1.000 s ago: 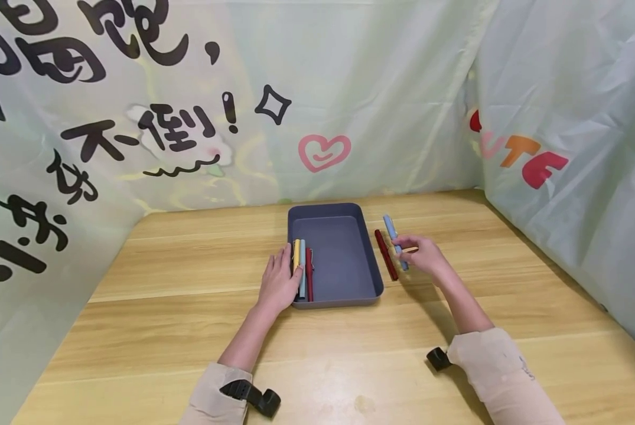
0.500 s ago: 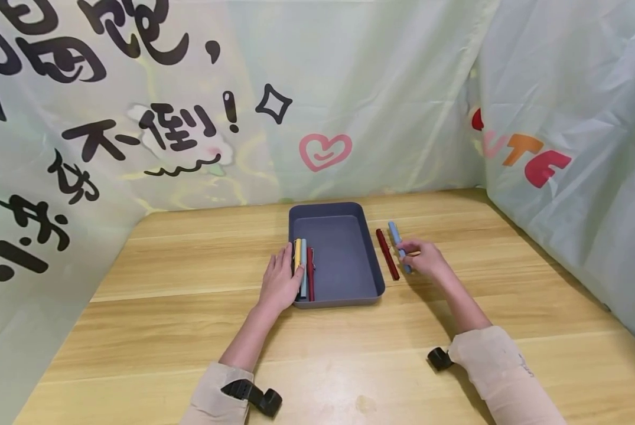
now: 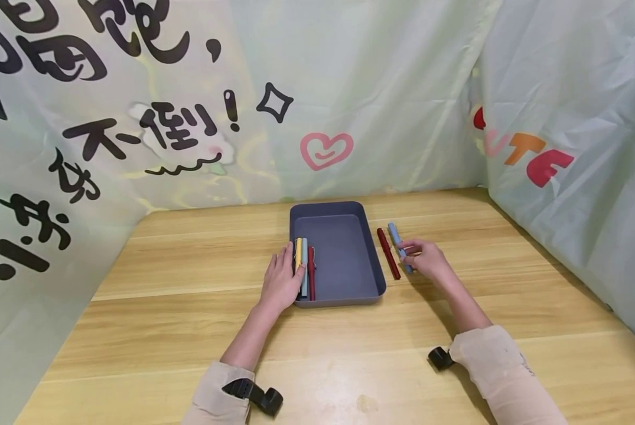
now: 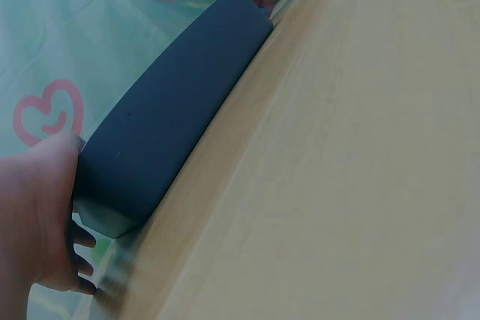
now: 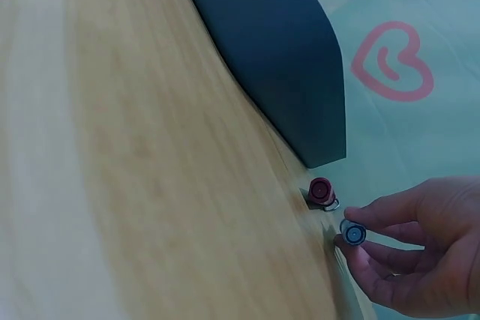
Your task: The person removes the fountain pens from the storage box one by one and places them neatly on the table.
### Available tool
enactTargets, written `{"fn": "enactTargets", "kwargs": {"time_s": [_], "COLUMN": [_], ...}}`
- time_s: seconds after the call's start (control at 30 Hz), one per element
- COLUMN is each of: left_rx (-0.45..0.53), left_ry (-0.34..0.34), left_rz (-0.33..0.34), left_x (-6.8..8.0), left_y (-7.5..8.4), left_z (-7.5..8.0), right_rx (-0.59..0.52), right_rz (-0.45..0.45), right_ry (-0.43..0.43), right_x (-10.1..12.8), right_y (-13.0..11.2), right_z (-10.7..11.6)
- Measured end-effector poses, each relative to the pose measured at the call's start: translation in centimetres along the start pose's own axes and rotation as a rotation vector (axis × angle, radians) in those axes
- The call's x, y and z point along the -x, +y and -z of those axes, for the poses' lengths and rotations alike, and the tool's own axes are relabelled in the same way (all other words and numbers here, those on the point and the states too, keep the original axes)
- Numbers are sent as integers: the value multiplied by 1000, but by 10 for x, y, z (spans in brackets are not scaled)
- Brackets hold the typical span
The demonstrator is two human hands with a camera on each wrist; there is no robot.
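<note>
My left hand (image 3: 282, 282) grips the left side of a dark blue-grey tray (image 3: 344, 254), thumb over the rim and fingers along the outer wall. Inside, beside that thumb, lie a yellow pen (image 3: 298, 249), a light blue-grey pen (image 3: 304, 252) and a red pen (image 3: 311, 274), side by side; the hand hides part of the first two. To the right of the tray, my right hand (image 3: 426, 260) pinches a blue pen (image 3: 394, 232) between thumb and fingers, low over the table. A dark red pen (image 3: 388, 254) lies between it and the tray, its clip showing in the right wrist view.
The wooden table (image 3: 163, 324) reaches back to a printed fabric curtain (image 3: 391, 106), which also hangs along both sides. Each sleeve carries a black wrist camera, one of them the left camera (image 3: 269, 401).
My right hand has lowered the blue pen and brought it slightly nearer to me, roughly parallel to the dark red pen. My left hand has stayed at the tray's side.
</note>
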State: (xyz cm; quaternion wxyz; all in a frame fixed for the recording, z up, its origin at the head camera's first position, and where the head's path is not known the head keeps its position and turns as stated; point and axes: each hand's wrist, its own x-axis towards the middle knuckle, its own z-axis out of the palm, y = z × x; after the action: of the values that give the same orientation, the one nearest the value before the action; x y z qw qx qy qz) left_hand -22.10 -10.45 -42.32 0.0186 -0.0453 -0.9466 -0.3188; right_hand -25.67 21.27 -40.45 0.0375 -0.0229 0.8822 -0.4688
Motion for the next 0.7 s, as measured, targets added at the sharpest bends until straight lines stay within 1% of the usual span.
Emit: {"fn": "enactTargets", "kwargs": {"time_s": [0.23,0.47,0.7], "left_rx": [-2,-2,1], "left_ry": [-5,-8,-3], "left_rz": [-1,-4,-10], "left_x": [0,0,0], "left_y": [1,1,0], "left_z": [0,1,0], "right_rx": [37,39,68], "right_rz": [23,30,36], "right_ry": [5,4,-1], "right_x": [1,2,2], "right_y": [1,-1,0], "right_z": [1,0,1]}}
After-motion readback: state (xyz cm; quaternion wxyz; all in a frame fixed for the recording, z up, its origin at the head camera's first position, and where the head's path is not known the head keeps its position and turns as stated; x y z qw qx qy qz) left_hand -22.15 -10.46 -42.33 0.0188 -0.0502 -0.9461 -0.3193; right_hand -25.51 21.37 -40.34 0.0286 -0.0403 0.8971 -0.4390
